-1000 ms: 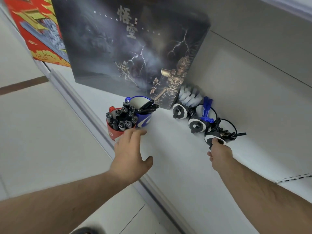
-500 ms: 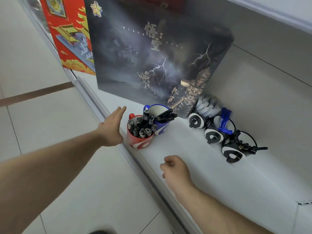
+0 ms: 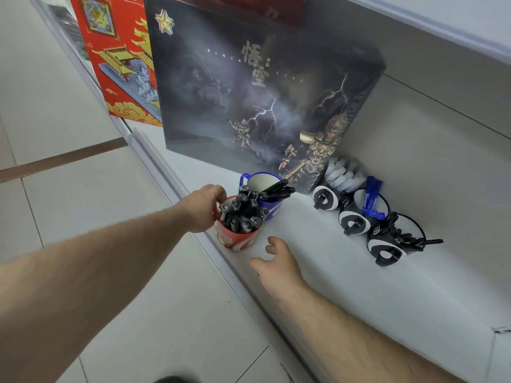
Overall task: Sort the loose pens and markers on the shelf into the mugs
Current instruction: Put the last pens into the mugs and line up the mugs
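Note:
A red mug [image 3: 236, 240] full of black pens [image 3: 242, 214] stands at the front edge of the white shelf [image 3: 318, 261]. Behind it a blue mug [image 3: 272, 210] holds a few black markers [image 3: 276, 189]. My left hand [image 3: 203, 210] grips the red mug's handle side, fingers curled at its rim. My right hand [image 3: 278, 265] hovers just right of the red mug with relaxed fingers, holding nothing. Three black-and-white mugs [image 3: 352, 223] sit in a row at the right, with white, blue and black pens in them.
A large dark game box [image 3: 257, 100] leans against the shelf's back wall behind the mugs. A red building-set box [image 3: 116, 62] stands to its left. The tiled floor [image 3: 83, 189] lies below the shelf edge.
My left hand moved from open beside the red mug to gripping its handle side. My right hand came off the rightmost black-and-white mug, drew back left and opened near the red mug.

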The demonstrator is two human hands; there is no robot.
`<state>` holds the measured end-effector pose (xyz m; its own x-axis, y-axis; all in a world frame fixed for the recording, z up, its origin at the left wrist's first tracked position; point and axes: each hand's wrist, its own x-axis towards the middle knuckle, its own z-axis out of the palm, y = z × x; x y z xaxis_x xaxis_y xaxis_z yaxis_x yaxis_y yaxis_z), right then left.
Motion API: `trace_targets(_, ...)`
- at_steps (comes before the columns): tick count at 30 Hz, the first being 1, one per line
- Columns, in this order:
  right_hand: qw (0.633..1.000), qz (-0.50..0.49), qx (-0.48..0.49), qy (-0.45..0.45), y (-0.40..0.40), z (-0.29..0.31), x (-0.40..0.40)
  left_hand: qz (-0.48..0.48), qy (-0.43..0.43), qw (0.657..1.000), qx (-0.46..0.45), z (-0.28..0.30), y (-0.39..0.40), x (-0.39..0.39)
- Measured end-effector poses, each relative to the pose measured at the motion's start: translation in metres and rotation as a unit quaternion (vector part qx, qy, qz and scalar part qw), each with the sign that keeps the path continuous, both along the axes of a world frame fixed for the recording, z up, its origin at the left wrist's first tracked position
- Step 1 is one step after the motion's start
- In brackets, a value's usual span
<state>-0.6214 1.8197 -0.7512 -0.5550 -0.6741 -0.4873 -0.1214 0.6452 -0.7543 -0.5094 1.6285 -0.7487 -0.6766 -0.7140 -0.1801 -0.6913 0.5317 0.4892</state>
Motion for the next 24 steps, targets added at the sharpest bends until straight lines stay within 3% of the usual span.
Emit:
trace_targets(4, 0.998, -0.044, -0.045, -0.013, 0.004, 0.001, -0.001, -0.035, -0.031, 0.998, 0.039, 0.003, 0.034, 0.002)
trace_targets(10, 0.972, -0.231, -0.023, -0.016, 0.052, -0.002, 0.001, -0.074, 0.015, 0.992, 0.102, 0.002, 0.108, -0.015)
trace_targets(14, 0.968, -0.227, -0.022, -0.106, 0.063, 0.002, 0.008, -0.086, 0.034, 0.983, 0.159, 0.0, 0.146, -0.032)
trace_targets(18, 0.974, -0.207, -0.012, -0.089, 0.055, -0.006, 0.0, -0.135, 0.029, 0.968, 0.208, 0.0, 0.162, -0.039)
trace_targets(24, 0.957, -0.283, -0.02, -0.065, 0.089, -0.011, -0.017, -0.096, 0.034, 0.985, 0.138, 0.016, 0.164, -0.041)
